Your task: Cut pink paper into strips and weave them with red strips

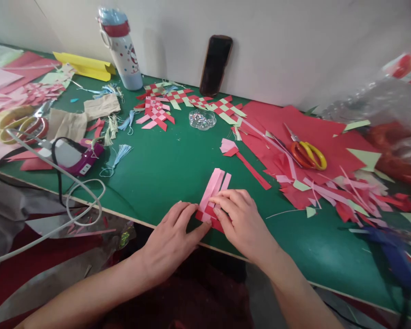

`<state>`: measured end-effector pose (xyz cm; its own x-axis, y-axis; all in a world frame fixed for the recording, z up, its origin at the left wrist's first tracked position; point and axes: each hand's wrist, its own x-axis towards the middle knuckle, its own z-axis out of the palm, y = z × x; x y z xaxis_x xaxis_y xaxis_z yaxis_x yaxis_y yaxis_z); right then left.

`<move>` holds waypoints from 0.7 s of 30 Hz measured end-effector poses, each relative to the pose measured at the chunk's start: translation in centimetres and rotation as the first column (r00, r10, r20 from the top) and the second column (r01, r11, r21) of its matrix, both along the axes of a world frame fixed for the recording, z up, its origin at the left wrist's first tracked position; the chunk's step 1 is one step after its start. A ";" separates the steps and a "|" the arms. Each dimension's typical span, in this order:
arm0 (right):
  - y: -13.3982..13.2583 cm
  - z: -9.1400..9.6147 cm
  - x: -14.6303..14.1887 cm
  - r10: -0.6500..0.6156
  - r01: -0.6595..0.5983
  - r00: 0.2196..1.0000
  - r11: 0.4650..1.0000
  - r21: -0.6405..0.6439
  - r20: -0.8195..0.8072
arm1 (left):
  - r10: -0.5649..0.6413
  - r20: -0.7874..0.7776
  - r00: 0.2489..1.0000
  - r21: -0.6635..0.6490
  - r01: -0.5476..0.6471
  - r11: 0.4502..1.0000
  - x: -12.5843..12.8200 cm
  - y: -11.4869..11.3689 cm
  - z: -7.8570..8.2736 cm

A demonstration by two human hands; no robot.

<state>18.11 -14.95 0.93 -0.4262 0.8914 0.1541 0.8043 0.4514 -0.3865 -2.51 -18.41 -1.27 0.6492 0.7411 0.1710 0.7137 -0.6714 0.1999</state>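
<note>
Close to the table's front edge lies a piece of woven paper strips (212, 189), pink ones running away from me and red ones crossing at the near end. My left hand (174, 233) grips its left near corner between thumb and forefinger. From the right, my right hand (241, 219) has its bent fingers pressed together on the pink and red strips, hiding part of the weave. Just beyond my right hand is a pink and red folded paper piece (229, 147) with a long red strip trailing from it.
Red paper sheets and scraps (260, 121) cover the right side, with yellow-and-red scissors (308, 155) on them. Farther back are a clear dish of beads (202, 119), finished woven pieces (155, 109), a leaning phone (216, 64) and a bottle (123, 55). A white cable (51, 162) crosses the left edge.
</note>
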 end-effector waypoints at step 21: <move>3.3 1.4 -1.7 0.211 -0.258 0.928 0.958 0.122 0.307 | 0.019 0.088 0.996 0.025 -0.022 0.999 -0.1 0.2 -0.3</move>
